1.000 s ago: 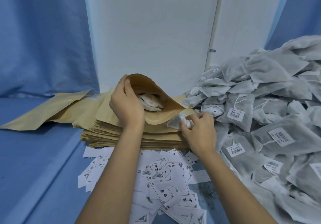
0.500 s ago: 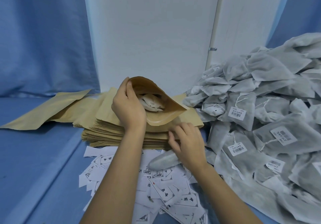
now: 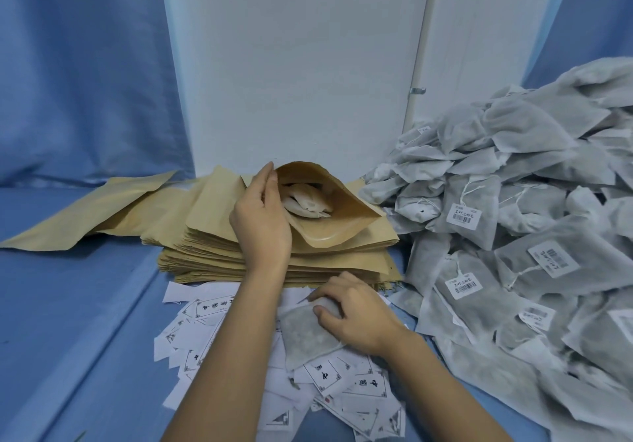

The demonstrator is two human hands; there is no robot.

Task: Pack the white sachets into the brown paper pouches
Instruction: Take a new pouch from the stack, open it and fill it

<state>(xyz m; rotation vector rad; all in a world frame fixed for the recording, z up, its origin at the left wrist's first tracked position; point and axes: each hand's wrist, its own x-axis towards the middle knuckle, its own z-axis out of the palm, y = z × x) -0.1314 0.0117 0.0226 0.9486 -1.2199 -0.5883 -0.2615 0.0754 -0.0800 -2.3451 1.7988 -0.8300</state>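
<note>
Right fingers [image 3: 325,309] pinching one white sachet [image 3: 308,335]; left fingers [image 3: 269,184] gripping one open pouch [image 3: 342,222].

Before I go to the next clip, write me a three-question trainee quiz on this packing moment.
1. True or false: the open pouch held up by the left hand already has sachets inside.
2. Which does the right hand grip? A) a sachet lying on the printed paper slips B) a barcode label C) the stack of flat pouches
3. Fill in: the big heap of sachets lies to the person's ____.

Key: 1 true; 2 A; 3 right.
</note>
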